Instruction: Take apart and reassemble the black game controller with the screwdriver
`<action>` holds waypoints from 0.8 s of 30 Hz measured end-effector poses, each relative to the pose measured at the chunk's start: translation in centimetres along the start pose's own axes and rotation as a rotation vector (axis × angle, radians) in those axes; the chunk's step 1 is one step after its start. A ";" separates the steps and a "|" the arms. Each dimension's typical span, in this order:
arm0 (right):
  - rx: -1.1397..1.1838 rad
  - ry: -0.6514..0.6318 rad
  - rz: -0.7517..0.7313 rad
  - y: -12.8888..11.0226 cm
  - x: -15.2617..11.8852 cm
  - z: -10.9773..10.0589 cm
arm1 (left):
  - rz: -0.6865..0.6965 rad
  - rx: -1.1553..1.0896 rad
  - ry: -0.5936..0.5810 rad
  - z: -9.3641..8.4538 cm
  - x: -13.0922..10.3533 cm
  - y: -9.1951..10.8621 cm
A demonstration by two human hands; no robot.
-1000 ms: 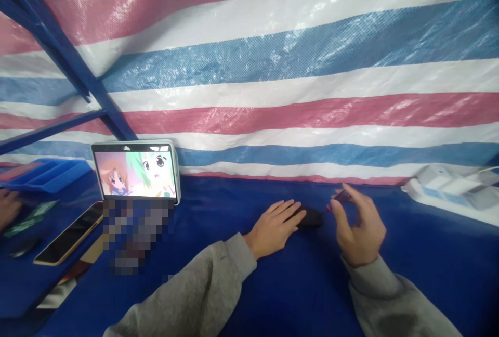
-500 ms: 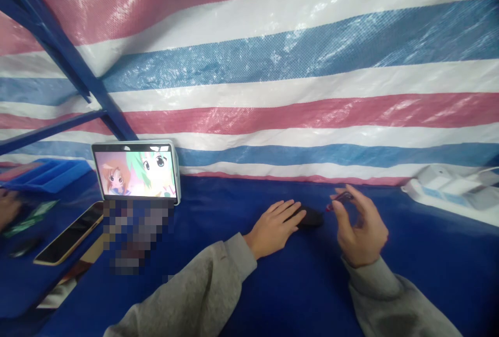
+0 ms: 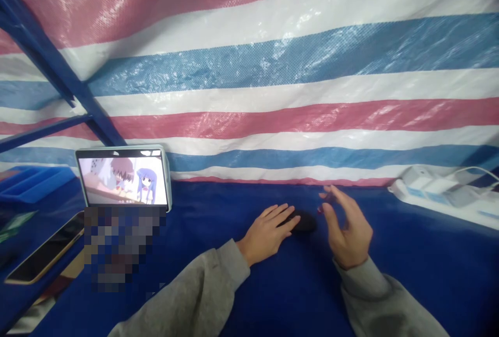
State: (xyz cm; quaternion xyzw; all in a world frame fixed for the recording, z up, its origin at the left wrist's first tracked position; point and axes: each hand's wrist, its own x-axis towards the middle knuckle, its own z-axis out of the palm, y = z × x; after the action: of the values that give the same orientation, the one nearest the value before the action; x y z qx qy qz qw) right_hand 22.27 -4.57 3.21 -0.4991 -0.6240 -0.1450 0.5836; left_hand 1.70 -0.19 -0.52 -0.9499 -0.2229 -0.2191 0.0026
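Note:
A dark, rounded object [image 3: 306, 221] lies on the blue table surface [image 3: 288, 295] near the middle. My left hand [image 3: 270, 230] rests beside it with spread fingers, the fingertips touching or overlapping its left end. To the right of the dark object, my right hand [image 3: 349, 228] is raised with thumb and fingers curled toward each other. A small dark reddish thing [image 3: 320, 209] shows at its fingertips, mostly hidden and blurred, so its kind cannot be made out.
A tablet [image 3: 123, 180] showing a cartoon stands at the left. Beside it are a phone [image 3: 47, 248] and a blue divided tray [image 3: 37, 183]. A white power strip [image 3: 448, 204] with plugs lies at the right. Striped sheeting [image 3: 273, 118] hangs behind.
The view has shifted slightly to the right. The red thing in my right fingers shows less than before. The tablet picture has changed, and the other person's hand at the left is out of view.

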 end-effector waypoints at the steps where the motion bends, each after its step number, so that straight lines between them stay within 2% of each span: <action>1: -0.023 0.014 0.002 0.0 0.0 0.0 | 0.000 -0.002 0.001 0.0 0.0 0.0; 5: -0.068 0.061 -0.011 -0.1 0.1 -0.1 | -0.015 -0.020 0.002 -0.2 0.0 0.1; 10: -0.025 -0.023 -0.044 -0.2 0.1 0.0 | -0.014 -0.025 -0.002 -0.3 0.1 0.1; 15: -0.097 0.055 -0.024 -0.3 0.1 0.0 | -0.018 -0.024 -0.007 -0.3 0.1 0.1; 20: 0.001 -0.034 -0.015 -0.2 0.0 0.0 | -0.011 -0.021 -0.004 -0.5 0.2 0.2; 24: -0.068 0.073 -0.009 -0.1 0.0 0.0 | -0.018 -0.024 -0.002 -0.5 0.1 0.2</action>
State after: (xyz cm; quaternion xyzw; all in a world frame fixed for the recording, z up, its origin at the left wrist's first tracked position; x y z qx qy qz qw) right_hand 22.25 -4.60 3.27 -0.5101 -0.5994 -0.1867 0.5880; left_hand 1.71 -0.35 -0.03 -0.9481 -0.2287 -0.2207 -0.0110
